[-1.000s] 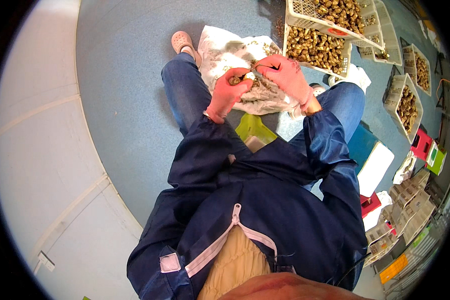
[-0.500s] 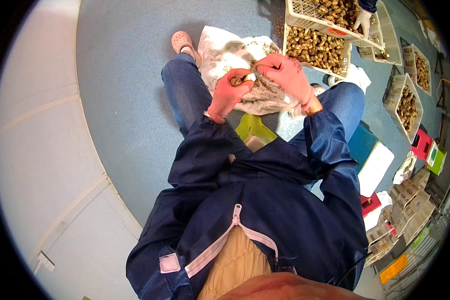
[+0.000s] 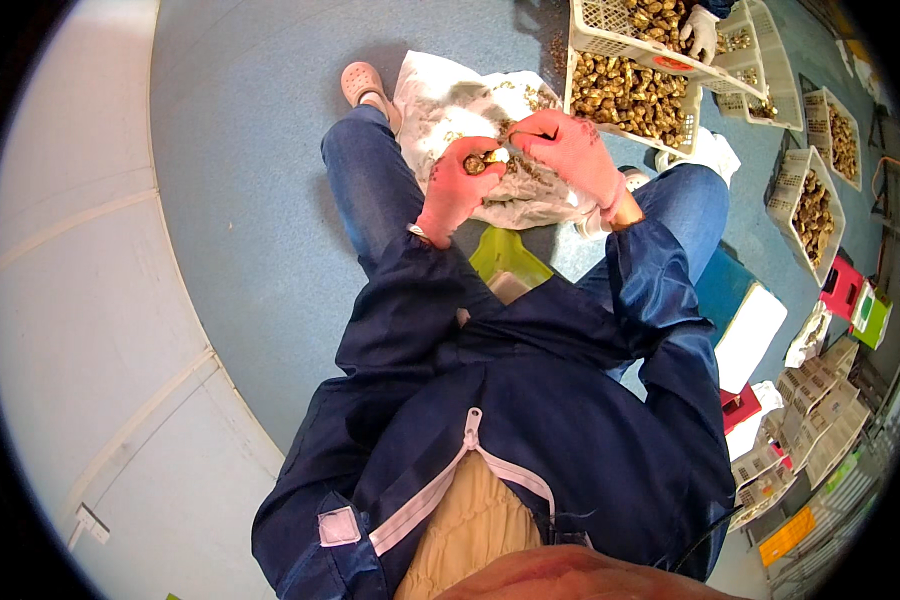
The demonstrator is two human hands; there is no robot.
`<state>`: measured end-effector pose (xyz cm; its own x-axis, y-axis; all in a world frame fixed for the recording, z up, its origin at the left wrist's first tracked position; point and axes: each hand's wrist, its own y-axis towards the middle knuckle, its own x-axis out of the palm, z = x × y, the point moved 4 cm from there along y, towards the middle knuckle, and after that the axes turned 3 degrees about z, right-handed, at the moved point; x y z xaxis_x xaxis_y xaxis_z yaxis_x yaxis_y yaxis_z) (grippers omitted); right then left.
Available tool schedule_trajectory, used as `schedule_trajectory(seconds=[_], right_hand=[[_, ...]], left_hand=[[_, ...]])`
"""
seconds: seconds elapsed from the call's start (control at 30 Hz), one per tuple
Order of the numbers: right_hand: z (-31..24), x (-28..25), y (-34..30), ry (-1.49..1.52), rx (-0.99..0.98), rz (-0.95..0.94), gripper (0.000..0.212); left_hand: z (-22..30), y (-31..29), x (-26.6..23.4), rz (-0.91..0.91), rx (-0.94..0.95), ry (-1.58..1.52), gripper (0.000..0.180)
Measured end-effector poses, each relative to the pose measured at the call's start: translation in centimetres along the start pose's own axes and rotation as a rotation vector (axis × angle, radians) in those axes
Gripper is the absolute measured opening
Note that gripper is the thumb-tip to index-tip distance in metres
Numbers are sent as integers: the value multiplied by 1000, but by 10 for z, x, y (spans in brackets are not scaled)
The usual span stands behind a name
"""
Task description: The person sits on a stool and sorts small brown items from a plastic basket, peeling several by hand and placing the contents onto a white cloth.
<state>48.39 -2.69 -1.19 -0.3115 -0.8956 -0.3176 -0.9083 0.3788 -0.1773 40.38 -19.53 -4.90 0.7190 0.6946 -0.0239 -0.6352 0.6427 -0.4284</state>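
Note:
My left hand [image 3: 454,192], in a pink glove, is closed around a small brown bulb [image 3: 475,163] with a whitish end. Close on its right, my right hand [image 3: 576,156], gloved alike, has thumb and fingertips pinched together beside that pale end. Whatever sits between those right fingertips is too small to make out. Both hands are over a whitish cloth sack [image 3: 428,88] spread on the floor between my feet, with brown scraps scattered on it.
White crates of brown bulbs [image 3: 625,95] stand ahead on the right, where a co-worker's gloved hand [image 3: 701,34] reaches into the upper one. Another bulb crate [image 3: 813,215] lies farther right. A yellow-green plastic container [image 3: 505,255] is between my legs. At left rises a white wall [image 3: 80,250].
The bulb has turned slightly in my left hand, and its brown side shows more. My right hand stays almost in place. The co-worker's hand has shifted left over the upper crate.

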Motion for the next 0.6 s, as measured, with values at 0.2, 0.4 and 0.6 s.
schedule_trajectory(seconds=[0.2, 0.4, 0.6], right_hand=[[0, -1, -1, -60, -8, 27, 26], [-3, -6, -2, -4, 41, -2, 24], [-10, -7, -5, 78, 76, -5, 24]], left_hand=[[2, 0, 2, -18, 41, -51, 26], [8, -1, 2, -20, -21, -223, 25], [15, -3, -1, -68, -105, -248, 29]])
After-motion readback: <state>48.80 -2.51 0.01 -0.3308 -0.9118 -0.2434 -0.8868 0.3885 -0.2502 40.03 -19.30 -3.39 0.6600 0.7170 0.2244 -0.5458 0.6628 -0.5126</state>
